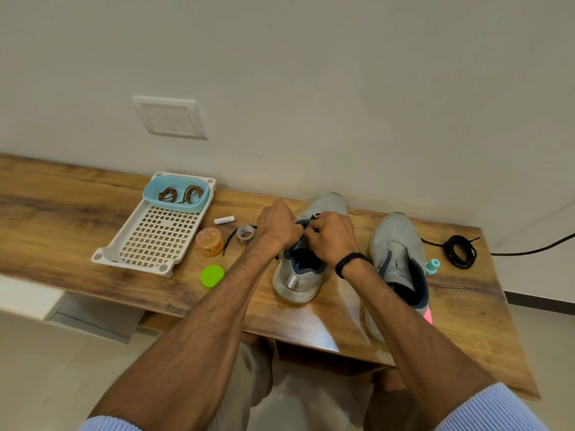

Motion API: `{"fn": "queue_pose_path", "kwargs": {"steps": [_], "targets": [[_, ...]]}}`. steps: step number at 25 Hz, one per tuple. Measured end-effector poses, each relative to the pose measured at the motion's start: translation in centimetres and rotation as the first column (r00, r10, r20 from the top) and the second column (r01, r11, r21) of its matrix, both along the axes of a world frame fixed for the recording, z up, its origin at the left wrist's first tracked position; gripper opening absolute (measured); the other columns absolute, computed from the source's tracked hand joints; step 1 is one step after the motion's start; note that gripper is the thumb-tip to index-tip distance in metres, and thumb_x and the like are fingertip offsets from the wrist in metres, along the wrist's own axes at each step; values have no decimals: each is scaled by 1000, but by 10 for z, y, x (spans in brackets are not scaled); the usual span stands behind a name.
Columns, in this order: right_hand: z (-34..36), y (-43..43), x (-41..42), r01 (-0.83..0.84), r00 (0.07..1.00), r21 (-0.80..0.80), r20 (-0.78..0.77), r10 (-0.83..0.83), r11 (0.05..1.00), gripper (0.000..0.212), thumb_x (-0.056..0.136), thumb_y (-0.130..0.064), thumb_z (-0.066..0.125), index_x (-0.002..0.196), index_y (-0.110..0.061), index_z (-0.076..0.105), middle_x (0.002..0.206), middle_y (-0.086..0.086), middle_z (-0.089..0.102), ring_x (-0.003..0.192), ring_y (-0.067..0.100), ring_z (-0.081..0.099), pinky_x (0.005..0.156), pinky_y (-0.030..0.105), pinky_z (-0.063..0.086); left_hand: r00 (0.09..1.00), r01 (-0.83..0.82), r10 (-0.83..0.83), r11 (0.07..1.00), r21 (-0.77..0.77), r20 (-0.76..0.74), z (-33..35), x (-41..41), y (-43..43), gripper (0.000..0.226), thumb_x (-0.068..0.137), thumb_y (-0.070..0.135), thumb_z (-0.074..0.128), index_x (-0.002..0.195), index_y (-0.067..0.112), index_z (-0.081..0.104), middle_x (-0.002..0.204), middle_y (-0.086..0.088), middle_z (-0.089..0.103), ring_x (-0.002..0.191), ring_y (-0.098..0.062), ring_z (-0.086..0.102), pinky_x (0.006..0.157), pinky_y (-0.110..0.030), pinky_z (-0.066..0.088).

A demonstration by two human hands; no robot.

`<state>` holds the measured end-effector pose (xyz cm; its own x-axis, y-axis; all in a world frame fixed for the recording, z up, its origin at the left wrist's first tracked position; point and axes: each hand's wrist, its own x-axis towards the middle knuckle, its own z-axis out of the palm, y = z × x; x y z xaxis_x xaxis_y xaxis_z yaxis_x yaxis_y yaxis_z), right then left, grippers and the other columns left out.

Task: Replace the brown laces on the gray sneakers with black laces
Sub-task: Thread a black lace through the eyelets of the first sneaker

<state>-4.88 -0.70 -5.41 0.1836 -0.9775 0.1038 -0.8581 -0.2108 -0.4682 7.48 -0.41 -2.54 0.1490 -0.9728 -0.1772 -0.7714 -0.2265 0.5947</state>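
Two gray sneakers stand on the wooden table, toes toward the wall. Over the tongue of the left sneaker (298,275), my left hand (278,227) and my right hand (331,236) both pinch a black lace (314,217) threaded through its eyelets. One loose end of that lace (228,241) trails left across the table. The right sneaker (396,244) has no lace in it. A coiled black lace (460,251) lies at the far right. Two brown laces (182,194) are bundled in a blue tub (149,189).
The blue tub rests on a white perforated tray (155,234) at the left. Between tray and shoe lie a battery (224,219), a tape roll (245,234), an orange jar (210,242) and a green lid (212,275). A teal spool (433,266) and a black cable (535,250) are at the right.
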Motion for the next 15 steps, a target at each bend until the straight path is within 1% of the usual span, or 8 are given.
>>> {"fn": "queue_pose_path", "kwargs": {"steps": [2, 4, 6, 8, 10, 12, 14, 15], "targets": [[0, 1, 2, -38, 997, -5, -65, 37, 999, 23, 92, -19, 57, 82, -3, 71, 82, 6, 58, 74, 16, 46, 56, 22, 27, 997, 47, -47, 999, -9, 67, 0, -3, 0, 14, 72, 2, 58, 80, 0, 69, 84, -14, 70, 84, -30, 65, 65, -34, 48], [2, 3, 2, -111, 982, -18, -157, 107, 994, 16, 92, -11, 55, 86, -2, 67, 92, 10, 59, 83, 20, 49, 63, 25, 30, 983, 105, -102, 994, -10, 154, -1, -7, 1, 6, 75, 6, 60, 80, 4, 62, 83, -12, 64, 80, -28, 59, 64, -34, 43], [6, 6, 0, -170, 961, -33, -225, 159, 985, 12, 90, -1, 54, 87, 1, 66, 93, 11, 56, 88, 20, 45, 63, 25, 30, 965, 141, -135, 990, -7, 226, -1, -12, 3, 10, 78, 8, 61, 75, 7, 52, 80, -10, 56, 75, -25, 51, 63, -33, 38], [5, 5, -1, -155, 965, -42, -221, 143, 987, 13, 91, -3, 54, 85, 0, 66, 88, 10, 52, 82, 17, 40, 58, 23, 26, 975, 127, -120, 992, -26, 188, -1, -12, 2, 6, 77, 7, 62, 78, 2, 60, 78, -13, 60, 74, -27, 55, 62, -36, 41], [4, 4, -1, -106, 979, -37, -178, 98, 994, 19, 93, -13, 54, 86, -1, 67, 80, 7, 47, 78, 19, 45, 60, 25, 26, 998, 54, -52, 998, -36, 45, -3, -7, 1, 16, 72, 3, 58, 79, -3, 71, 79, -19, 70, 77, -32, 65, 63, -41, 52], [4, 2, -3, -58, 994, -5, -96, 58, 998, 24, 91, -15, 55, 78, 0, 67, 71, 4, 46, 73, 22, 50, 60, 27, 27, 999, 6, -7, 1000, -30, -37, -3, -5, 2, 19, 69, 1, 54, 75, -3, 72, 81, -20, 72, 80, -34, 68, 63, -43, 55], [7, 2, -6, -17, 1000, 17, 1, 17, 1000, 25, 88, -14, 57, 70, -1, 68, 61, 0, 45, 66, 20, 48, 59, 28, 28, 999, 1, -2, 999, -36, -46, -5, -5, 4, 18, 69, 1, 53, 74, -2, 71, 80, -20, 71, 79, -33, 67, 64, -43, 55], [7, 3, -6, -8, 1000, 19, 9, 7, 1000, 25, 88, -13, 57, 70, -1, 69, 61, 0, 46, 65, 20, 48, 59, 28, 29, 999, 7, -9, 999, -40, -40, -4, -7, 4, 17, 70, 1, 54, 75, -2, 71, 78, -18, 70, 77, -31, 66, 65, -43, 54]]}}
